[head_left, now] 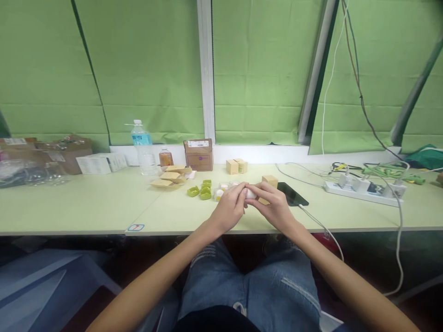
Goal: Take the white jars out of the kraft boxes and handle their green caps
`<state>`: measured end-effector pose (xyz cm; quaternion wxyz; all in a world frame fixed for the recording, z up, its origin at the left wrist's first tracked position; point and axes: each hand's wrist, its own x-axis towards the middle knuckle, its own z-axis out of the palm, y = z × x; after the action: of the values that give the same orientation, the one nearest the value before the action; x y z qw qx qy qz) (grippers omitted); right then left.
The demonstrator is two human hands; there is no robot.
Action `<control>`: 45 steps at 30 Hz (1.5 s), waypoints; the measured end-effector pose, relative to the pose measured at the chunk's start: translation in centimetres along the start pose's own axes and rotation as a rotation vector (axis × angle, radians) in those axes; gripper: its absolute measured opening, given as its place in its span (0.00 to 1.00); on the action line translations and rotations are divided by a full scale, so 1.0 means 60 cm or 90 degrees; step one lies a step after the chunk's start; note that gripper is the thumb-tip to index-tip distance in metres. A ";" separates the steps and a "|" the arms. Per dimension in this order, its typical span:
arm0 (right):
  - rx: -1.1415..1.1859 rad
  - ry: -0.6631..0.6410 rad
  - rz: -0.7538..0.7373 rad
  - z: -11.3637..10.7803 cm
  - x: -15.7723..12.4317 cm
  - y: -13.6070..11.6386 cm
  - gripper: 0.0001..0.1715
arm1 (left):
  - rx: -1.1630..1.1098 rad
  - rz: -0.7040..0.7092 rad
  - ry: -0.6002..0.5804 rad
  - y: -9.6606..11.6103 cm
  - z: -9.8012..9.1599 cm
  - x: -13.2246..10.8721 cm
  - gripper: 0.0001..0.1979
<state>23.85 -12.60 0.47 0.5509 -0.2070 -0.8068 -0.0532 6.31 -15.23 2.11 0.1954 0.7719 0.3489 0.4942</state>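
Between my two hands, just above the near part of the table, is a small white rounded object [250,193], partly hidden by fingers. My left hand [229,206] closes on it from the left. From the other side, my right hand [272,202] pinches it with thumb and fingers. Behind the left hand sit several small white-and-yellow pieces [218,194], partly covered. Several green open holders [205,192] lie to their left. A small tan box [269,180] stands behind my right hand, and part of another shows under its fingers.
A black phone [292,194] with a white cable lies right of my hands. Farther right is a power strip [362,192] with tangled cords. Flat tan cartons [169,177], a water bottle [142,150], a brown box [198,156] and two small boxes [236,166] stand behind.
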 end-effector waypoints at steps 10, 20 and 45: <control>-0.029 -0.015 0.005 0.022 -0.007 -0.006 0.16 | 0.056 0.038 0.013 -0.017 0.005 0.004 0.15; -0.099 -0.028 -0.010 0.033 -0.012 -0.006 0.15 | 0.088 0.032 -0.004 -0.034 0.007 0.005 0.13; 0.081 0.012 0.166 0.099 0.030 0.019 0.18 | -0.162 -0.258 0.176 -0.096 -0.106 0.054 0.18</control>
<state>18.60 -9.18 -0.34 0.5729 -0.2742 -0.7694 0.0683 -0.56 -9.20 3.18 0.3361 0.5809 0.4546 0.5857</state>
